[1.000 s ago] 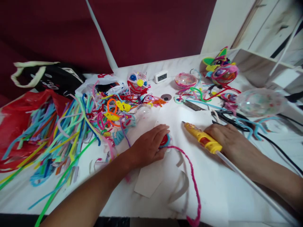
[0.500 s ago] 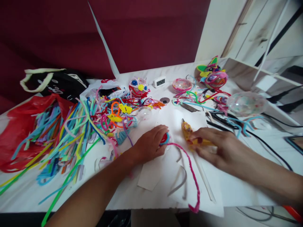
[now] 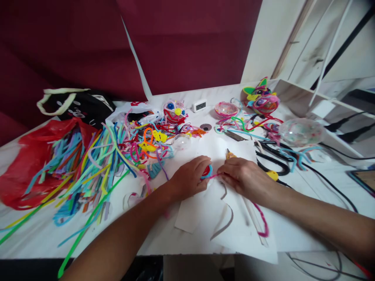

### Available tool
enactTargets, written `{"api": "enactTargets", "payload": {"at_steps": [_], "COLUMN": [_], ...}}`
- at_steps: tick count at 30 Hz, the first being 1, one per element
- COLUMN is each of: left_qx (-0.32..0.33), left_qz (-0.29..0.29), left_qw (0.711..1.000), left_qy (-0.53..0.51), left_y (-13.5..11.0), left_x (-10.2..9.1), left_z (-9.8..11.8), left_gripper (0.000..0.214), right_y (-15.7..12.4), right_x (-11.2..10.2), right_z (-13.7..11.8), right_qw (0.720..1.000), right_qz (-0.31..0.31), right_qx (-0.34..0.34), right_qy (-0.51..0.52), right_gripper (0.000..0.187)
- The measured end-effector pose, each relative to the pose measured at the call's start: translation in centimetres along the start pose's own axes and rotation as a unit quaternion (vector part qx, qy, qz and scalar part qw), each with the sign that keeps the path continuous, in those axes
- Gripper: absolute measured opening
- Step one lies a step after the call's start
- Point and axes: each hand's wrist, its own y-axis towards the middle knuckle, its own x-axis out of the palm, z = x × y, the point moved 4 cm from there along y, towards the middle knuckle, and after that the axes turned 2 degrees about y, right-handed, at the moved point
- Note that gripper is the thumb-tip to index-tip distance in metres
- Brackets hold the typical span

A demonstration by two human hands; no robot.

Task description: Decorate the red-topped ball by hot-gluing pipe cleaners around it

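My left hand [image 3: 189, 175] is closed around a small red coil with a light blue rim [image 3: 208, 171], mostly hidden by the fingers. Out of the coil runs a magenta pipe cleaner [image 3: 265, 224]. Close to the coil, my right hand [image 3: 241, 175] pinches that strand, whose free end hangs down past the wrist and curls at its tip. Behind the right hand lies a yellow glue gun [image 3: 230, 154], with its metal tip pointing away and most of its body covered. White paper [image 3: 202, 238] lies under both hands.
Loose pipe cleaners [image 3: 88, 171] and a red plastic bag [image 3: 26, 171] fill the left side. At the back are a decorated ball [image 3: 175, 112] and a small digital clock [image 3: 199, 105]. Black-handled scissors [image 3: 275, 169], a clear plastic dome [image 3: 301, 132] and a black cord lie right.
My right hand has let go of the glue gun, now lying on the table, and has taken hold of the magenta pipe cleaner near the coil. Its free end has swung right.
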Motion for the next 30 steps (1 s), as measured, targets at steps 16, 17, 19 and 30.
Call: {"api": "enactTargets", "payload": {"at_steps": [16, 17, 19, 30], "left_qx": [-0.005, -0.005, -0.004, -0.007], "left_qz": [-0.007, -0.008, -0.009, -0.003], "left_qw": [1.000, 1.000, 1.000, 1.000], "left_qy": [-0.017, -0.019, -0.022, -0.018], "left_y": [0.1, 0.1, 0.0, 0.1], "left_x": [-0.4, -0.4, -0.4, -0.5], "left_z": [0.4, 0.4, 0.3, 0.3], "left_gripper": [0.050, 0.050, 0.050, 0.048], "right_y": [2.1, 2.2, 2.4, 3.3], "right_x": [-0.1, -0.1, -0.1, 0.2], "right_z": [1.2, 1.2, 1.3, 1.5], "right_qw": [0.998, 0.998, 0.998, 0.997], "right_qz": [-0.006, -0.010, -0.014, -0.029], "right_qx": [-0.058, -0.060, -0.060, -0.070], "right_qy": [0.009, 0.008, 0.007, 0.003], "right_gripper": [0.017, 0.017, 0.017, 0.015]}}
